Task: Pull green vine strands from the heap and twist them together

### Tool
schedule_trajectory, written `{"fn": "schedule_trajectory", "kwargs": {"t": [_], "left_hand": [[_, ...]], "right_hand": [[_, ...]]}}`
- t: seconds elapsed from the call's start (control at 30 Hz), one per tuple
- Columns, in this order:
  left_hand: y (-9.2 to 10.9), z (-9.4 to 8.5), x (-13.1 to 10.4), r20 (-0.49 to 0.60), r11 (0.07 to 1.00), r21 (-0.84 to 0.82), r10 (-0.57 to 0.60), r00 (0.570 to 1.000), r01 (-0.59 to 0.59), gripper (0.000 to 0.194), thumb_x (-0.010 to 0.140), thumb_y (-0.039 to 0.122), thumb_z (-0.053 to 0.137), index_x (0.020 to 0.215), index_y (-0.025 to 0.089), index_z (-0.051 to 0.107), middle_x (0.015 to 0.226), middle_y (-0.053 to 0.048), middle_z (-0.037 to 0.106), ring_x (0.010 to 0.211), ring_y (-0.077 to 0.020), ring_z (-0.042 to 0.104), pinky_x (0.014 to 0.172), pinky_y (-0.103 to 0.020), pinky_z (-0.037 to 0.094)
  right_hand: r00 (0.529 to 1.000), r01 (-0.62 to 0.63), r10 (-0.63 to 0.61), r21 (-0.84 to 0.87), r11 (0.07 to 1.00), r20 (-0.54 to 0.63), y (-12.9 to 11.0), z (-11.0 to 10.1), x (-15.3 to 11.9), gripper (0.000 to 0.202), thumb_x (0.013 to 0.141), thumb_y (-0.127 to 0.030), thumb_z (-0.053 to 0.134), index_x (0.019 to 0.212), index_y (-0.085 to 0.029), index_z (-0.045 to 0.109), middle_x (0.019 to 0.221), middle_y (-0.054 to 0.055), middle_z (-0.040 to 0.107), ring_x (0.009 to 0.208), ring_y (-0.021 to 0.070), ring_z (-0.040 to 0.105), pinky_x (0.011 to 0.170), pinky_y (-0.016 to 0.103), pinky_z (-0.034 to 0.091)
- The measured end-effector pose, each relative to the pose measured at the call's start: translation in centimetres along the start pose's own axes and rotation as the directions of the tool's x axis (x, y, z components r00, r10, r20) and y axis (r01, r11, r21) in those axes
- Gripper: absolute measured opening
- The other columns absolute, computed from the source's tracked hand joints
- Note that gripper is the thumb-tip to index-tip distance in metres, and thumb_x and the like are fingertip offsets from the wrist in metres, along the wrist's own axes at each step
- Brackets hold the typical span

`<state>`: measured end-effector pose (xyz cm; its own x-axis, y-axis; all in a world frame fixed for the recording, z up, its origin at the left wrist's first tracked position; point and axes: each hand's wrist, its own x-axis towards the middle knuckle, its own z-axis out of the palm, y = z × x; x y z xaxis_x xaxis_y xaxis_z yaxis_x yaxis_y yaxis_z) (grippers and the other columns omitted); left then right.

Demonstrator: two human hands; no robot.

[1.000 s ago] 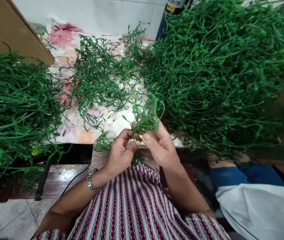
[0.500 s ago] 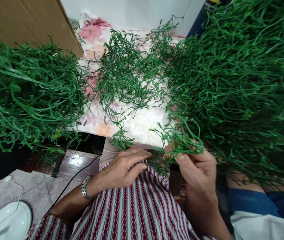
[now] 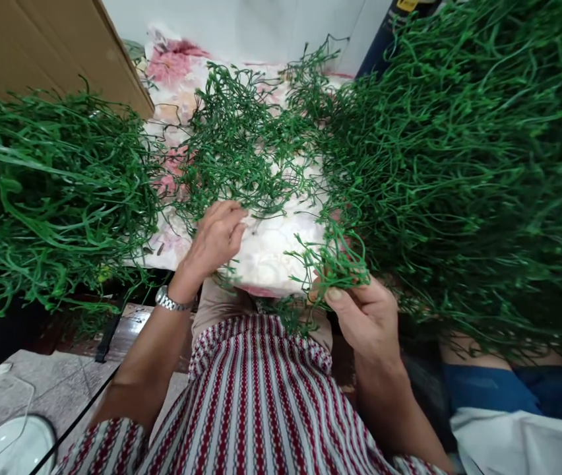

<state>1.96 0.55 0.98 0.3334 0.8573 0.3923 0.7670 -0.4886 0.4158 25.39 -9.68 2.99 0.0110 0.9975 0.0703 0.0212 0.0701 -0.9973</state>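
My right hand (image 3: 367,320) pinches a small bunch of green branching stems (image 3: 338,267), plastic-looking, between thumb and fingers above the table's front edge. My left hand (image 3: 218,239) is over the cloth at the near edge of a loose scatter of the same stems (image 3: 241,148). Its fingers are curled with the thumb close to them; whatever they grip is hidden. A few blurred stems (image 3: 229,274) hang just below that hand. More stems (image 3: 291,316) lie on my lap, below the table edge.
Large heaps of green stems stand on the left (image 3: 63,178) and right (image 3: 459,178). A cardboard box (image 3: 53,46) is behind the left heap. Floral cloth (image 3: 276,254) covers the table. Another person's legs in blue (image 3: 483,389) are at the right. A round white object (image 3: 11,448) is at lower left.
My left hand has moved from above my lap up and forward to the scattered stems. My right hand still holds its bunch, slightly farther left in view. The whole view has shifted slightly.
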Motion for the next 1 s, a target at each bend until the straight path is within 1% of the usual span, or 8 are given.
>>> {"fn": "schedule_trajectory", "kwargs": {"t": [0.1,0.23,0.4,0.47,0.6,0.77,0.87,1.0], "left_hand": [[0.3,-0.2,0.8,-0.103,1.000,-0.005,0.008,0.995,-0.008,0.023,0.082,0.015,0.046,0.098,0.014,0.063,0.100,-0.010,0.062,0.100,-0.0215,0.055,0.090,-0.038,0.045],[3.7,-1.0,-1.3,-0.296,0.993,-0.102,0.025,0.955,-0.058,0.021,0.083,0.011,0.046,0.096,0.017,0.061,0.092,-0.006,0.063,0.093,-0.0181,0.058,0.086,-0.036,0.047],[9.1,-1.6,-4.9,-0.262,0.921,-0.365,0.035,0.964,-0.133,0.030,0.078,0.006,0.053,0.105,0.020,0.059,0.094,-0.006,0.064,0.090,-0.0171,0.060,0.079,-0.031,0.050],[10.4,-0.9,-5.4,-0.118,0.891,-0.450,0.001,0.993,-0.054,0.031,0.079,0.012,0.056,0.109,0.019,0.055,0.095,-0.006,0.064,0.090,-0.0174,0.060,0.079,-0.031,0.050],[10.7,1.1,-5.3,0.095,0.863,-0.476,-0.141,0.985,0.170,0.018,0.080,0.017,0.055,0.098,0.019,0.054,0.085,-0.004,0.064,0.077,-0.0151,0.060,0.071,-0.027,0.049],[9.8,1.8,-5.7,0.099,0.781,-0.586,-0.193,0.976,0.214,0.005,0.083,0.016,0.052,0.083,0.018,0.056,0.073,0.000,0.061,0.065,-0.0102,0.057,0.062,-0.021,0.046],[9.8,1.8,-6.2,0.082,0.735,-0.611,-0.311,0.947,0.294,0.021,0.082,0.014,0.052,0.102,0.019,0.054,0.075,0.001,0.057,0.065,-0.0092,0.056,0.060,-0.019,0.047],[10.0,1.6,-6.4,-0.032,0.806,-0.563,-0.244,0.969,0.184,0.025,0.080,0.008,0.052,0.102,0.019,0.055,0.080,0.000,0.056,0.071,-0.0098,0.055,0.065,-0.020,0.046]], "right_hand": [[0.999,-0.015,0.014,-0.008,1.000,-0.032,0.2,0.3,0.3,0.016,0.078,-0.033,0.064,0.088,-0.022,0.065,0.076,0.001,0.061,0.065,0.0129,0.054,0.060,0.024,0.047],[0.999,-0.049,0.049,0.017,0.999,-0.010,0.1,0.7,0.6,0.020,0.077,-0.036,0.065,0.089,-0.021,0.063,0.074,0.000,0.058,0.064,0.0114,0.052,0.057,0.022,0.046],[0.997,-0.077,0.077,0.063,0.995,0.004,0.0,1.4,0.9,0.016,0.076,-0.031,0.066,0.087,-0.021,0.060,0.075,-0.002,0.058,0.067,0.0103,0.053,0.061,0.020,0.046],[0.997,-0.075,0.076,0.062,0.995,-0.004,0.1,1.7,1.0,0.016,0.076,-0.031,0.066,0.087,-0.021,0.059,0.077,-0.002,0.059,0.071,0.0105,0.054,0.065,0.021,0.047],[0.995,-0.095,0.094,0.032,0.995,0.041,0.4,2.3,1.1,0.020,0.075,-0.031,0.067,0.089,-0.021,0.056,0.079,-0.002,0.060,0.070,0.0101,0.055,0.065,0.020,0.047],[0.985,-0.138,0.141,-0.043,0.990,0.094,1.0,1.6,0.8,0.023,0.075,-0.036,0.066,0.086,-0.018,0.056,0.072,-0.002,0.056,0.063,0.0095,0.051,0.056,0.019,0.044],[0.976,-0.173,0.180,-0.063,0.983,0.127,1.3,1.2,0.5,0.026,0.075,-0.040,0.066,0.080,-0.017,0.055,0.066,-0.002,0.053,0.057,0.0091,0.049,0.051,0.019,0.041],[0.982,-0.118,0.138,-0.148,0.982,0.129,1.3,1.1,0.2,0.026,0.079,-0.040,0.061,0.071,-0.015,0.058,0.067,-0.001,0.052,0.060,0.0096,0.049,0.054,0.020,0.041]]}}
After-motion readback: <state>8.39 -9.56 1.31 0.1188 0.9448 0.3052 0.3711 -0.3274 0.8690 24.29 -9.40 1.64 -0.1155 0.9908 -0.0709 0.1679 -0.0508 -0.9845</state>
